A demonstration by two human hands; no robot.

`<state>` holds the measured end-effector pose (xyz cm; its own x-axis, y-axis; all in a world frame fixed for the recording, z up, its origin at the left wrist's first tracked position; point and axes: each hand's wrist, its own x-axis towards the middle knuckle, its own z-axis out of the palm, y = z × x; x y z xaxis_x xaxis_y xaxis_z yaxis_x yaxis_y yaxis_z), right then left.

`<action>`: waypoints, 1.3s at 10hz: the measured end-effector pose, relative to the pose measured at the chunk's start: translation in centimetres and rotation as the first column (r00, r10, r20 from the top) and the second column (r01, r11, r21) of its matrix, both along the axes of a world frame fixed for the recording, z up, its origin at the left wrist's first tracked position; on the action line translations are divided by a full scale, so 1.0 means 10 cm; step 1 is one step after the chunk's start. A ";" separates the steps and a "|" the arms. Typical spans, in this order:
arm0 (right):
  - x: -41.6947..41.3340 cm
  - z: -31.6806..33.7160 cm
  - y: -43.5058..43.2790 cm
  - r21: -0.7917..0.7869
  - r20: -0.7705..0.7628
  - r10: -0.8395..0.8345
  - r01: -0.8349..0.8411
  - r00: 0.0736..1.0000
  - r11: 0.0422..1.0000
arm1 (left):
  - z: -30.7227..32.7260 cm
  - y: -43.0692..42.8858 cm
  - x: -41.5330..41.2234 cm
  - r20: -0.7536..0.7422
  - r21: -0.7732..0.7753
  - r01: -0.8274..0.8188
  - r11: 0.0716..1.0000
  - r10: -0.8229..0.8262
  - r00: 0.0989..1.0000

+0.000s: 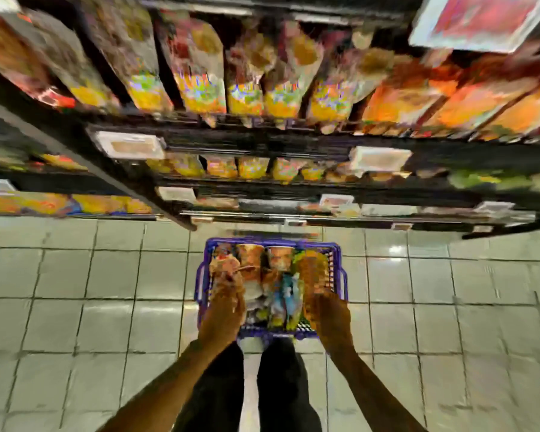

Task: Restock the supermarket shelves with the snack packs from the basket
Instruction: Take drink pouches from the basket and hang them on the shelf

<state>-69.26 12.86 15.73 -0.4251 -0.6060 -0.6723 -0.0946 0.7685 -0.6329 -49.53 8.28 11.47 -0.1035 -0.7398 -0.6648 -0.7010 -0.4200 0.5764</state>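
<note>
A purple plastic basket (337, 263) stands on the tiled floor in front of my feet, filled with several snack packs (278, 275). Both my hands reach down into it. My left hand (223, 302) is over the basket's left side, its fingers on a reddish-orange pack (228, 261). My right hand (329, 313) is over the right side, at the lower end of an orange-yellow pack (315, 269). The picture is blurred, so I cannot tell whether either hand has closed on a pack. Dark shelves (262, 141) above hold rows of packs.
The shelving runs across the whole upper half, with yellow and orange packs (250, 98) on several tiers and white price tags (130, 146) along the edges. Pale tiled floor (91, 291) spreads left and right of the basket. My dark trouser legs (278, 385) stand just behind it.
</note>
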 end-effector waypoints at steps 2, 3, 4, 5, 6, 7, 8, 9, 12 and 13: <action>-0.23 -1.85 0.34 0.148 0.055 -0.005 -0.004 0.998 0.989 | -1.34 0.34 -0.24 0.047 0.171 -0.022 0.985 0.014 0.999; -0.31 -2.46 0.40 0.248 0.020 0.100 -0.101 0.995 0.964 | -2.21 0.55 -0.43 0.218 0.228 0.290 0.929 -0.339 0.915; -0.32 -2.96 0.42 0.297 -0.034 0.233 -0.213 0.972 0.931 | -2.61 0.70 -0.68 0.164 0.257 0.075 0.964 -0.120 0.979; -0.37 -3.28 0.43 0.351 -0.015 0.312 -0.287 0.950 0.891 | -2.87 0.82 -0.82 0.155 0.156 -0.098 0.983 0.073 0.985; -0.48 -3.48 0.49 0.319 0.030 0.234 -0.231 0.972 0.919 | -2.95 0.82 -0.90 0.158 0.096 -0.216 0.972 0.199 0.967; -0.52 -3.52 0.54 0.315 0.001 0.248 -0.235 0.969 0.920 | -2.97 0.84 -0.90 0.119 0.083 -0.249 0.965 0.239 0.964; -0.44 -3.50 0.60 0.260 -0.022 0.203 -0.190 0.979 0.947 | -2.91 0.86 -0.88 0.051 0.064 -0.216 0.974 0.213 0.976; -0.36 -3.44 0.62 0.198 0.031 0.087 -0.092 0.996 0.976 | -2.85 0.81 -0.84 0.029 0.056 -0.148 0.987 0.146 0.989; -0.23 -2.42 0.32 -0.091 0.258 -0.141 0.169 0.956 0.981 | -1.78 -0.01 -0.43 -0.161 0.116 -0.306 0.945 0.322 0.933; -0.19 -1.72 0.04 -0.105 0.371 -0.281 0.340 0.885 0.935 | -0.97 -0.29 -0.38 -0.314 0.112 -0.476 0.872 0.486 0.816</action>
<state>-71.14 13.28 -1.42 -0.3693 -0.5941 -0.7147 0.3783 0.6063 -0.6995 -53.31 5.33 1.80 0.0495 -0.7338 -0.6776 -0.1828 -0.6736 0.7161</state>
